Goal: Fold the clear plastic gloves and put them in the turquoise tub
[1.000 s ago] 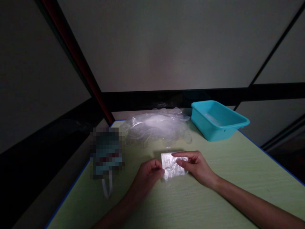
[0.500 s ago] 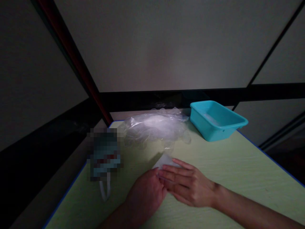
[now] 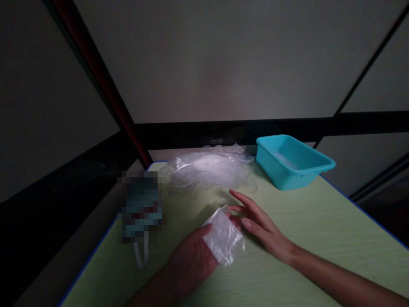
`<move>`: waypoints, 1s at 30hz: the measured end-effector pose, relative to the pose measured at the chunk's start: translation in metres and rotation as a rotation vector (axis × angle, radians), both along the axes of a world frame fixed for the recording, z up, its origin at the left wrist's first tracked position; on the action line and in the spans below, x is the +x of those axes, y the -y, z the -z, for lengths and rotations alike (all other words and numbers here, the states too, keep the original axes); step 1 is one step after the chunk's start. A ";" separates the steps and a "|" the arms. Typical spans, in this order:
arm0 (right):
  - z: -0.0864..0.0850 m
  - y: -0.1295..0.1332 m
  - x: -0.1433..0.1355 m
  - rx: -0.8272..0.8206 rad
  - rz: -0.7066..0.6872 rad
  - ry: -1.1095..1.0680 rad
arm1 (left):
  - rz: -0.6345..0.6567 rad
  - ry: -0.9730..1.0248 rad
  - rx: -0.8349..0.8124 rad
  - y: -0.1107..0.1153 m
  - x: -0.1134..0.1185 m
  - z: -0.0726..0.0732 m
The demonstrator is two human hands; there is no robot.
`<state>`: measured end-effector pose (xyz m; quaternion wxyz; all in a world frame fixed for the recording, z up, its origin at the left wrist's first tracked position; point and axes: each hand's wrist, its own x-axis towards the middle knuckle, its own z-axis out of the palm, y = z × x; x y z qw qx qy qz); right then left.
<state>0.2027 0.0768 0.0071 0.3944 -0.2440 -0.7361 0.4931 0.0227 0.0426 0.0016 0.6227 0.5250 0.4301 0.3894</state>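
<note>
A folded piece of clear plastic (image 3: 224, 239) lies across the fingers of my left hand (image 3: 194, 256), whose thumb presses on its left corner. Just right of it is my right hand (image 3: 260, 224), its fingers apart and the index finger raised; some of its fingertips are near or behind the plastic's upper right edge, and I cannot tell whether they touch it. Beyond both hands a loose heap of clear plastic (image 3: 207, 170) spreads over the far part of the table.
A turquoise basin (image 3: 294, 175) stands at the back right of the pale green table (image 3: 319, 226). At the left edge is a blurred-out item (image 3: 140, 209) with a white strap (image 3: 140, 251). A wall (image 3: 223, 64) rises behind the table.
My right hand has lifted off the plastic and moved right, its fingers spreading. The folded plastic in my left hand is now uncovered.
</note>
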 end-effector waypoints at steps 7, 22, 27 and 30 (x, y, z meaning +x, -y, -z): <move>-0.002 -0.002 0.002 -0.158 -0.206 0.051 | 0.099 0.530 -0.384 0.004 -0.001 0.002; -0.001 -0.002 0.001 -0.267 -0.195 -0.050 | 0.028 0.750 -0.582 0.013 0.007 -0.003; 0.002 -0.001 -0.001 -0.349 -0.244 -0.071 | 0.011 0.774 -0.602 0.013 0.005 0.001; 0.004 -0.002 -0.002 -0.367 -0.246 -0.069 | 0.047 0.785 -0.605 0.012 0.005 0.000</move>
